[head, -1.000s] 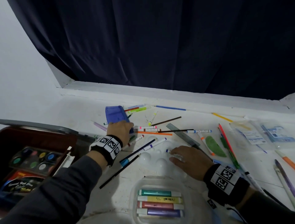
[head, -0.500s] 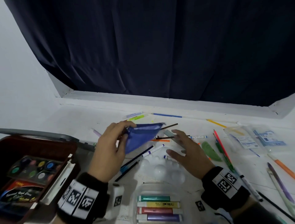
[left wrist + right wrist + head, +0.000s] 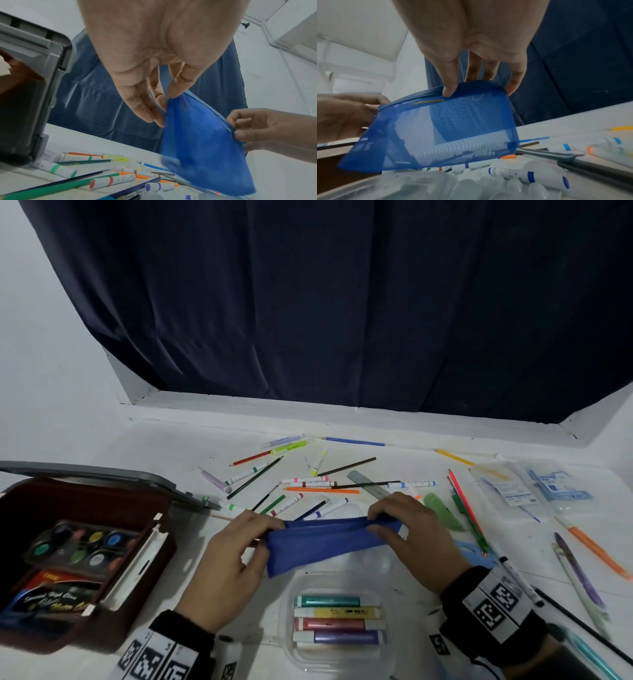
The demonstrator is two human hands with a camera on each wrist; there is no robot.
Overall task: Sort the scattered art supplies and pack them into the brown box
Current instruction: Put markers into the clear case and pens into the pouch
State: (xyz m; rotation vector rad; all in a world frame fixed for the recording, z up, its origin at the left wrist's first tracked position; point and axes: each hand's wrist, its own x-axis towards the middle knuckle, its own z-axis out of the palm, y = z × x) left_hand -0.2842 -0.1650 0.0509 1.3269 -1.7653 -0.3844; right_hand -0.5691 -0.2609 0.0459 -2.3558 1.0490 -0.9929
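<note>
A blue mesh zip pouch (image 3: 322, 542) hangs in the air between both hands, above the white table. My left hand (image 3: 239, 546) pinches its left top corner, and the pouch (image 3: 202, 142) droops below those fingers. My right hand (image 3: 404, 525) pinches the right top corner, thumb on the pouch (image 3: 440, 128) near its zip edge. The brown box (image 3: 144, 570) stands open at the left, holding a set of round paint pots (image 3: 78, 542) and a printed pack. Markers and pencils (image 3: 308, 484) lie scattered behind the hands.
A clear plastic case (image 3: 337, 655) with several metallic paint tubes sits near the front edge. A steel ruler (image 3: 368, 482), a green leaf-shaped piece (image 3: 443, 511) and plastic packets (image 3: 520, 484) lie to the right. The box's grey lid (image 3: 102, 474) stands open behind it. A dark curtain hangs beyond the table.
My left hand lifted the blue pouch off the table and brought it toward me. My right hand left the table and took hold of the pouch's other end, stretching it level.
</note>
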